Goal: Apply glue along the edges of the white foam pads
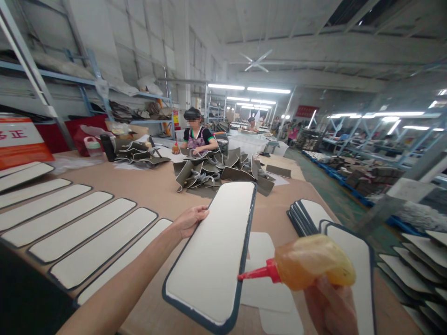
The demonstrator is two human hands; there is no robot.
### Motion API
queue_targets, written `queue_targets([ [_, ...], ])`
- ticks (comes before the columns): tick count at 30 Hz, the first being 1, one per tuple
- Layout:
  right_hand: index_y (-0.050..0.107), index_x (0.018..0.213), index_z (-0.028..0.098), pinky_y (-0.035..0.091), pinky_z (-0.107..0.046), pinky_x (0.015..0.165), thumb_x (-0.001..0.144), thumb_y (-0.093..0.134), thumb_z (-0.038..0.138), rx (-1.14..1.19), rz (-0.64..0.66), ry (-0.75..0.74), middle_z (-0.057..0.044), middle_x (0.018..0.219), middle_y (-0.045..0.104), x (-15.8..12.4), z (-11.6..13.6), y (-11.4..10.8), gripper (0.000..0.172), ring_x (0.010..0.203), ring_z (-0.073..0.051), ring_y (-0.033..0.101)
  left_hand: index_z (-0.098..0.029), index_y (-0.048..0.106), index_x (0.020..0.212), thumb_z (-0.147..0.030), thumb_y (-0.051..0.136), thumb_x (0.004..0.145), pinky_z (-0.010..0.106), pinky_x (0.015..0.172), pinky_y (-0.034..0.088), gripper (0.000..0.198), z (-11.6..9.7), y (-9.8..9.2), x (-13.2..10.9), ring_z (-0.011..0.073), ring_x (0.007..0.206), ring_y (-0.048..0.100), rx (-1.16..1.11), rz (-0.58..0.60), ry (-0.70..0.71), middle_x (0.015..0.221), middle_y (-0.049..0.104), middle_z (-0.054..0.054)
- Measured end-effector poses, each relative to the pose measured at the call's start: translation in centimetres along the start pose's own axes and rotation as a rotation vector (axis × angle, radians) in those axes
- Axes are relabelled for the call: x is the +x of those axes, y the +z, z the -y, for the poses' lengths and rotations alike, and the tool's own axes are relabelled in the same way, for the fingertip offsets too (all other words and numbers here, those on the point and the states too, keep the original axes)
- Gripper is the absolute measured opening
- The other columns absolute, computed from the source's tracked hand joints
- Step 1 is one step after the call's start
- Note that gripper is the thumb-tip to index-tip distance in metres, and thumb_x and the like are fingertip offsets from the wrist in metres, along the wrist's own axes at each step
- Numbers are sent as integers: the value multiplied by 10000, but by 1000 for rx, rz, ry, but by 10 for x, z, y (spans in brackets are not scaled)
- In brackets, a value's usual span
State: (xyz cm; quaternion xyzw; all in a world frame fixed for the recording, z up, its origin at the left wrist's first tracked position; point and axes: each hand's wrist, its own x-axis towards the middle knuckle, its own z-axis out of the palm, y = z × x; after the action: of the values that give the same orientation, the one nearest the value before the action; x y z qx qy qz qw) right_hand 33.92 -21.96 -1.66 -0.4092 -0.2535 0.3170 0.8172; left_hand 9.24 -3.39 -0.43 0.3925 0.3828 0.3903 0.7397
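Note:
My left hand (pixel 193 219) pinches the left edge of a long white panel (pixel 213 251) with rounded corners and a dark border. The panel is held tilted above the table. In my right hand (pixel 331 302) is a soft squeeze bottle (pixel 314 263) of amber liquid, lying sideways with a red nozzle (pixel 258 272). The nozzle tip touches or nearly touches the panel's right border. A shiny wet-looking line runs along that border above the tip. Part of my right hand is hidden behind the bottle.
Similar bordered panels (pixel 104 246) lie in a row at the left. A stack of panels (pixel 303 218) and plain white sheets (pixel 268 291) lie at the right. Dark grey pieces (pixel 237 174) are heaped ahead, where a co-worker (pixel 199 137) sits. More panels (pixel 412 274) are piled far right.

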Motion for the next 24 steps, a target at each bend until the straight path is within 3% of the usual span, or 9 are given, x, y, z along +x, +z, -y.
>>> queue_targets([
  [14, 614, 1075, 189, 539, -326, 616, 586, 758, 322, -37, 45, -28, -78, 785, 685, 4, 3, -16, 528, 678, -229, 645, -115, 587, 798, -71, 720, 658, 226, 530, 518, 198, 7, -6, 15, 127, 531, 619, -65, -95, 51, 642, 660, 28],
  [19, 631, 1038, 181, 536, -311, 665, 569, 775, 299, -12, -16, -39, -66, 777, 686, 5, 5, -17, 505, 673, -208, 647, -115, 595, 860, -95, 718, 669, 220, 527, 515, 228, 12, -13, 21, 128, 530, 624, -96, -154, 80, 651, 666, 27],
  [24, 658, 917, 186, 533, -242, 612, 537, 807, 276, 18, -124, -33, -30, 711, 674, 3, 10, -16, 418, 621, -167, 634, -113, 585, 873, -91, 720, 663, 234, 567, 527, 251, 19, -18, 28, 144, 572, 642, -135, -204, 114, 684, 677, 42],
])
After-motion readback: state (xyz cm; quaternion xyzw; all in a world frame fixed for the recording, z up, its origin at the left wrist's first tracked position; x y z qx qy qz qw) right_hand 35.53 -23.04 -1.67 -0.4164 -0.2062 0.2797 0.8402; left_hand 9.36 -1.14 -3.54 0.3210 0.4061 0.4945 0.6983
